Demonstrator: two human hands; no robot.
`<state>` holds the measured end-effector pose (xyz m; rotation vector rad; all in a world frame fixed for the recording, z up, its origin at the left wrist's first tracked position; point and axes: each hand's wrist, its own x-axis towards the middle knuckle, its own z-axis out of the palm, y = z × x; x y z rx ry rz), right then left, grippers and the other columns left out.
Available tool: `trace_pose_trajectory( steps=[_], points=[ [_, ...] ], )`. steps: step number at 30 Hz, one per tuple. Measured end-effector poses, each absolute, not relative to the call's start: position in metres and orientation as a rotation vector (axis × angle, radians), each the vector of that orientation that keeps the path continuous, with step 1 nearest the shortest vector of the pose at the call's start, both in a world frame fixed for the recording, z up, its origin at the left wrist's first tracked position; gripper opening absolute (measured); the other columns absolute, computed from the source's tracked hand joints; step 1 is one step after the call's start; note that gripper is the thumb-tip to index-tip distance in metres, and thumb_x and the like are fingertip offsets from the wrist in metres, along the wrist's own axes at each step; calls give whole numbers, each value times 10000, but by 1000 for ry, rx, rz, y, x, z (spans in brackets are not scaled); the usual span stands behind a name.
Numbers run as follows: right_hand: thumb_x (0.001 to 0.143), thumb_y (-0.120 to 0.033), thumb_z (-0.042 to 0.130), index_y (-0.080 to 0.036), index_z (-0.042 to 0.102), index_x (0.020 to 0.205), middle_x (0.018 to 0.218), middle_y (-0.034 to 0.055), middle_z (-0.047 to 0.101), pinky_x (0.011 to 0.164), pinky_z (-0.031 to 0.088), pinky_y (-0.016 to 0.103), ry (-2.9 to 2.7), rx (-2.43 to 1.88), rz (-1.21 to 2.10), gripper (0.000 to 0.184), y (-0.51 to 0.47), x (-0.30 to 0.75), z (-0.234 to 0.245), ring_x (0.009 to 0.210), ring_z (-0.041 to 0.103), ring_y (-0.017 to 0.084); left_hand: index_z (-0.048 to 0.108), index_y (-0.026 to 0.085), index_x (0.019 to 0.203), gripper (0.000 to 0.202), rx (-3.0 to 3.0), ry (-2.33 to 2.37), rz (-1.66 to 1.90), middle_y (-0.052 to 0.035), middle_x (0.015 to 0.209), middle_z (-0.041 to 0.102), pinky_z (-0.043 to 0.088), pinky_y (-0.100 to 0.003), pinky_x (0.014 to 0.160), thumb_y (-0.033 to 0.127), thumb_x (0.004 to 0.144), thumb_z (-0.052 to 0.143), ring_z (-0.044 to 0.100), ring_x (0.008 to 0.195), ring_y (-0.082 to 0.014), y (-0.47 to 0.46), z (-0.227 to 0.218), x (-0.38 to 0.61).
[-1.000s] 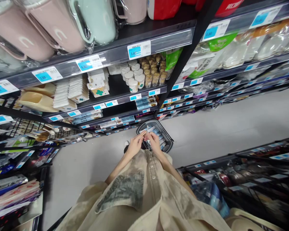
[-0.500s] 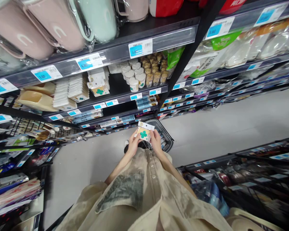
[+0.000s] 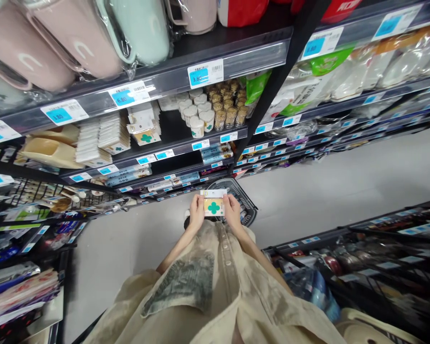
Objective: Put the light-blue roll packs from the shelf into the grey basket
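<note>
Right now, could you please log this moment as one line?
left hand: grips packet, left edge; right hand: grips packet, right edge; packet: clover side up; basket: on floor beyond hands

The packet (image 3: 214, 207) is showing a matt, paper-like card face. The basket (image 3: 250, 204) behind it is looking like black plastic mesh, dull in finish. The shelves (image 3: 208, 45) are reading as dark painted metal, matt, with glossy clear plastic strips fronting their edges. The mugs (image 3: 93, 43) above are sitting in shiny, crinkled clear wrap. The floor (image 3: 344, 191) is appearing smooth and pale grey, and the shirt (image 3: 236, 296) is hanging as soft, creased beige cloth.
</note>
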<state>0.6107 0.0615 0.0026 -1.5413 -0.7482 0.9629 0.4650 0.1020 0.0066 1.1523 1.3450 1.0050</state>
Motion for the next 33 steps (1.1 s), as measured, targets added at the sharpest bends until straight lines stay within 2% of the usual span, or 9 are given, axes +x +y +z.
trace_pose_trajectory(
  steps=[4, 10, 14, 21, 28, 33],
  points=[
    [900, -834, 530, -235, 590, 754, 651, -17, 515, 547, 364, 281, -749, -1548, 969, 619, 62, 611, 2, 615, 441, 157, 496, 227, 789, 610, 1087, 1316, 1003, 26, 702, 513, 417, -259, 621, 816, 946, 521, 473, 650, -147, 102, 3, 466],
    [864, -851, 559, -230, 627, 759, 638, -14, 530, 537, 366, 280, -681, -1529, 1003, 634, 64, 609, -3, 592, 434, 154, 526, 219, 796, 618, 881, 1266, 1045, 40, 682, 522, 418, -219, 561, 813, 841, 690, 478, 612, -120, 104, 6, 470],
    [862, -857, 560, -240, 580, 726, 620, -23, 498, 513, 351, 274, -630, -1518, 992, 632, 65, 608, -11, 575, 405, 149, 534, 222, 848, 618, 693, 1191, 1040, 40, 716, 578, 472, -220, 587, 795, 791, 759, 543, 614, -120, 104, 7, 476],
    [857, -862, 574, -246, 498, 681, 617, -34, 446, 506, 335, 263, -622, -1520, 972, 645, 66, 607, -11, 583, 384, 139, 551, 217, 896, 604, 556, 1166, 1014, 17, 773, 658, 517, -238, 630, 757, 780, 795, 626, 650, -138, 105, 10, 480],
    [845, -869, 580, -252, 459, 693, 624, -42, 434, 518, 334, 263, -605, -1512, 981, 647, 65, 605, -10, 593, 373, 137, 542, 212, 865, 657, 567, 1152, 999, 43, 722, 620, 477, -217, 556, 773, 704, 843, 565, 574, -110, 108, 11, 478],
    [858, -867, 564, -256, 444, 702, 636, -38, 444, 525, 340, 262, -616, -1520, 960, 642, 63, 603, -10, 610, 380, 143, 545, 200, 824, 635, 582, 1132, 978, 43, 695, 612, 457, -209, 546, 748, 722, 850, 550, 563, -102, 111, 10, 474]
  ],
)
